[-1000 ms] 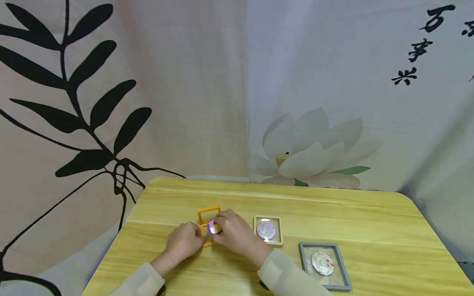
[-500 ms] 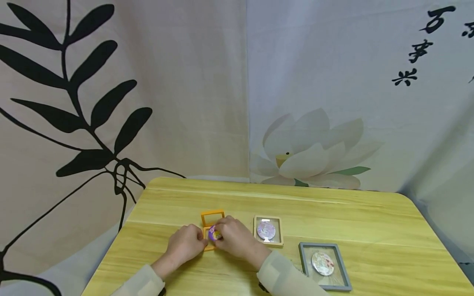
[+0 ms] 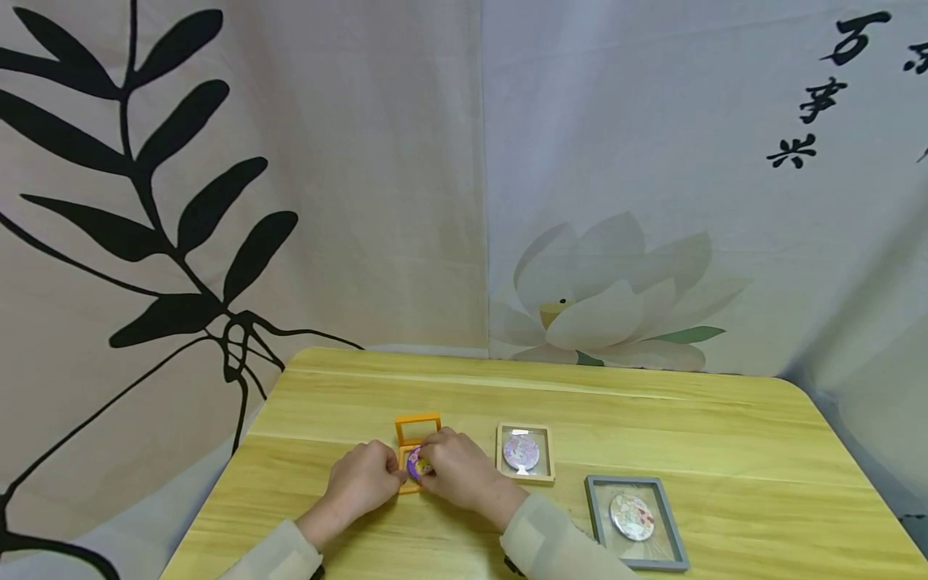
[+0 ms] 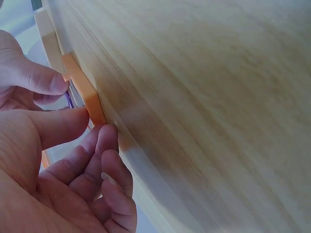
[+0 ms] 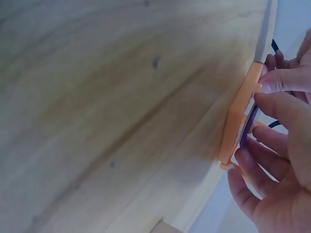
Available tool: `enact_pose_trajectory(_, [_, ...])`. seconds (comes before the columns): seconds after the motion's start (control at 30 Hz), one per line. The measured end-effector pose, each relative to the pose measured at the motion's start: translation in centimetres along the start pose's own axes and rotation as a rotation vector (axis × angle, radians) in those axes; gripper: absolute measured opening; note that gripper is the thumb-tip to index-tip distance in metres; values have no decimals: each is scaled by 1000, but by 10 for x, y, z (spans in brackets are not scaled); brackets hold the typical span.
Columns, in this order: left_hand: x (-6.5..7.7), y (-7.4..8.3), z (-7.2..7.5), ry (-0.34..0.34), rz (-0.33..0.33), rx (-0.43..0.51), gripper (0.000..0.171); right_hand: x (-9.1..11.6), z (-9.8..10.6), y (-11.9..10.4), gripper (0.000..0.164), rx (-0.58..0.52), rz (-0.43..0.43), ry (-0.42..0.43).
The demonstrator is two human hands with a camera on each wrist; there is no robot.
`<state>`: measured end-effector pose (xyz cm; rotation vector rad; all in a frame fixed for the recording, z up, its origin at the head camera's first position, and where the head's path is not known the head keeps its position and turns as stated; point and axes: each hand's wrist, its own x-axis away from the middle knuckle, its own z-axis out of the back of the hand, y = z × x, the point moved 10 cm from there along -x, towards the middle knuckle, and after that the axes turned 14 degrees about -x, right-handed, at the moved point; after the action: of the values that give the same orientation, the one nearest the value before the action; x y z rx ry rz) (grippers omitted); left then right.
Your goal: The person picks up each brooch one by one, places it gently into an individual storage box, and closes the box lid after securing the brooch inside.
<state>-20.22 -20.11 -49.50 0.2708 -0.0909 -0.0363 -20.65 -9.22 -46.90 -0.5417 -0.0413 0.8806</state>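
A small orange hinged display frame (image 3: 418, 418) lies on the table with its lid raised at the far side. My left hand (image 3: 365, 477) pinches the frame's near left edge between thumb and curled fingers. From the other side, my right hand (image 3: 464, 471) holds a round purple badge (image 3: 414, 465) by its rim, low over the frame's base. In the right wrist view the badge (image 5: 249, 124) is seen edge-on, slightly tilted against the orange base (image 5: 237, 116). Fingers of the right hand cover the badge's right part.
Right of the hands sits a cream frame (image 3: 499, 451) with a pale lilac round badge (image 3: 521, 452) inside. Nearer and farther right lies a larger grey frame (image 3: 673, 524) holding a whitish round badge (image 3: 632, 516). A printed curtain (image 3: 406, 201) hangs behind the wooden table (image 3: 761, 451).
The purple badge has come down toward the orange frame's base in my right hand. The frame and both hands have shifted slightly right and nearer. The other two frames stay put.
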Motion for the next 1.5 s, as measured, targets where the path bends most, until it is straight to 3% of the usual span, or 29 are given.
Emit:
enact_pose_trajectory(0.8, [0, -1, 0, -6, 3, 2, 38, 0, -7, 2, 12, -26, -6, -25])
enact_pose_trajectory(0.93, [0, -1, 1, -2, -1, 3, 37, 2, 7, 0, 10, -61, 25, 51])
enact_pose_trajectory(1.07, [0, -1, 1, -2, -1, 2, 37, 5, 37, -5, 4, -87, 69, 201])
enact_pose_trajectory(1.2, [0, -1, 1, -13, 1, 5, 37, 6, 62, -2, 5, -102, 61, 309])
enact_pose_trajectory(1.33, [0, -1, 0, -14, 4, 5, 37, 4, 72, 8, 6, -129, 17, 339])
enact_pose_trajectory(1.5, [0, -1, 0, -7, 1, 8, 37, 1, 69, 21, 11, -139, -38, 314])
